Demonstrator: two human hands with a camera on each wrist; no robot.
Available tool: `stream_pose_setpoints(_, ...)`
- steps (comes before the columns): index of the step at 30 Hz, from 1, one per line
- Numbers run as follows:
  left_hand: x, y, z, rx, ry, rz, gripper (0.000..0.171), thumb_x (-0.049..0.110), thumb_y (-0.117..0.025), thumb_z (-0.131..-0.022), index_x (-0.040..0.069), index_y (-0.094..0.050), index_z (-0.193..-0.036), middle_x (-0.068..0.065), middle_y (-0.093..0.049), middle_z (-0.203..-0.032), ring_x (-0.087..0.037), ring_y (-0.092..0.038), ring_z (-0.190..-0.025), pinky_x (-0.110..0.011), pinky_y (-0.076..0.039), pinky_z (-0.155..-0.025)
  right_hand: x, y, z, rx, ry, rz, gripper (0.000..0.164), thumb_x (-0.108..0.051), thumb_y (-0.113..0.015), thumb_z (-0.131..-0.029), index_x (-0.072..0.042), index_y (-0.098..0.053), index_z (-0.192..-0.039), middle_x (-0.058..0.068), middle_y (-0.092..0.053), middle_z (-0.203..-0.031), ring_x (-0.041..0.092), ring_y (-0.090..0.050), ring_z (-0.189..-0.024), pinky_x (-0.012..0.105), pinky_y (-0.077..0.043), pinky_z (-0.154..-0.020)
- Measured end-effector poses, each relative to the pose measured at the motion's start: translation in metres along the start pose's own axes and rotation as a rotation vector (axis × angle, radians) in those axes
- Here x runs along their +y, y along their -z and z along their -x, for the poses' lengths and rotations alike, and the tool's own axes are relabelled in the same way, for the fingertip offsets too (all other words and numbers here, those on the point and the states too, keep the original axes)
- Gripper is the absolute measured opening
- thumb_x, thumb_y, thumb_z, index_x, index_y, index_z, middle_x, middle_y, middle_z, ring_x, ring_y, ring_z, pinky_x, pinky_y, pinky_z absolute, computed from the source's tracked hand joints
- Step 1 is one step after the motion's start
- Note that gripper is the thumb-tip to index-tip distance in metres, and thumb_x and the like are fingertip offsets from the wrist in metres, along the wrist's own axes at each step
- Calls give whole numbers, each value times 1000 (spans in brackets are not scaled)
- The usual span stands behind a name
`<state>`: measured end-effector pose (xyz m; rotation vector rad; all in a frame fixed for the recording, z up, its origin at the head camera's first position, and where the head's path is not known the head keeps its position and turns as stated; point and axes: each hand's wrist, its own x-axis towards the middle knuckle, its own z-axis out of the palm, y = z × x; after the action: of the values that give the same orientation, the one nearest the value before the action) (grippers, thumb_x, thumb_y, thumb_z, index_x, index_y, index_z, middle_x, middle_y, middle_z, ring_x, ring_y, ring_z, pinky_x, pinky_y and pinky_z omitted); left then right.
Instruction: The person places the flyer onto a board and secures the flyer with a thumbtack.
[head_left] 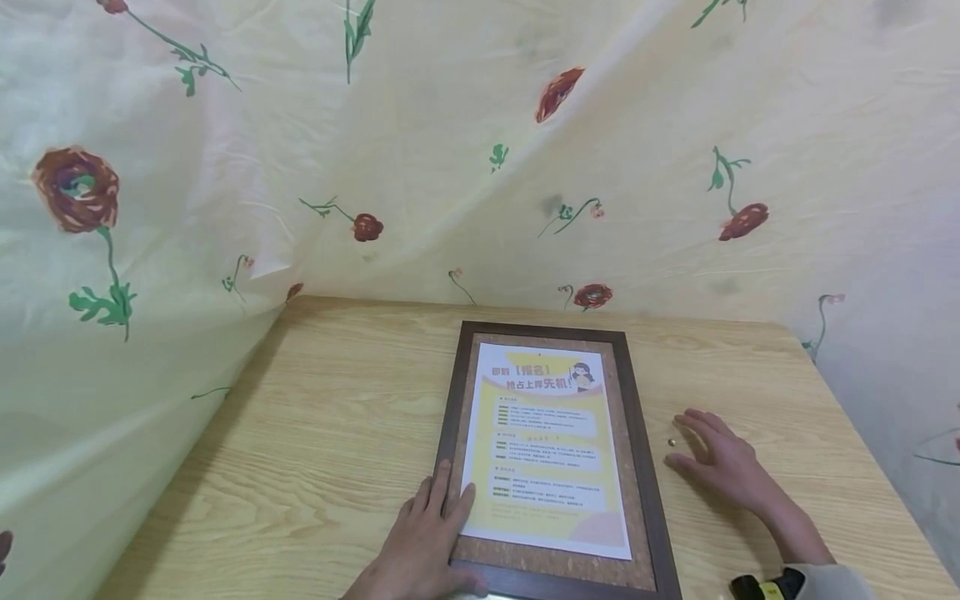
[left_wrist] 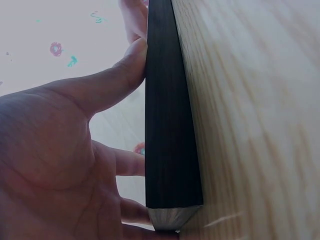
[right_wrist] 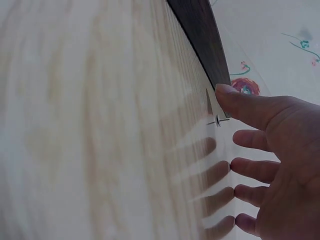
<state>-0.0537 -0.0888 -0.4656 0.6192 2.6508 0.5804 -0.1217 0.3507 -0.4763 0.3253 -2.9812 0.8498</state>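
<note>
A yellow and white poster [head_left: 547, 450] with printed text lies on a cork board with a dark wooden frame [head_left: 647, 467]. A tiny pin shows at the poster's top edge. My left hand [head_left: 423, 542] rests at the board's lower left corner, fingers extended along the frame's side; in the left wrist view its thumb [left_wrist: 127, 70] touches the frame's edge. Right of the board, my right hand [head_left: 720, 462] lies low over the table, fingers relaxed and apart. A small metallic thumbtack [head_left: 671, 442] sits between its thumb and fingers, also visible in the right wrist view.
The wood-grain table [head_left: 337, 417] extends on both sides of the board. A pale floral cloth [head_left: 420, 167] hangs behind it and along the left. A black and yellow strap [head_left: 768, 586] is around the right wrist. A dark shape [head_left: 3, 548] shows at the left edge.
</note>
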Motion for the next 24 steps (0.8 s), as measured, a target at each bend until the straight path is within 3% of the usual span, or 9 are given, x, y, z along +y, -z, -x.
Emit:
stream_pose_setpoints(12,0,0,0,-7,7,-16,119,74,-74,-62,7,-35,-153,-31,-2,-159,-59,-18,-137,-72,-29,-100,6,-9,0,145,92,27,34,-14,-80,-82,0,-68,-110,35,-48,-131,60,-43,-117,79,-29,-78)
stream_pose_setpoints(24,-1,-1,-3,-27,20,-33,120,73,-76,-62,6,-36,-152,-32,-2,-159,-61,-19,-136,-74,-29,-98,12,-14,-1,187,104,-61,27,-9,-81,-79,-4,-72,-104,36,-47,-132,62,-38,-118,80,-21,-81)
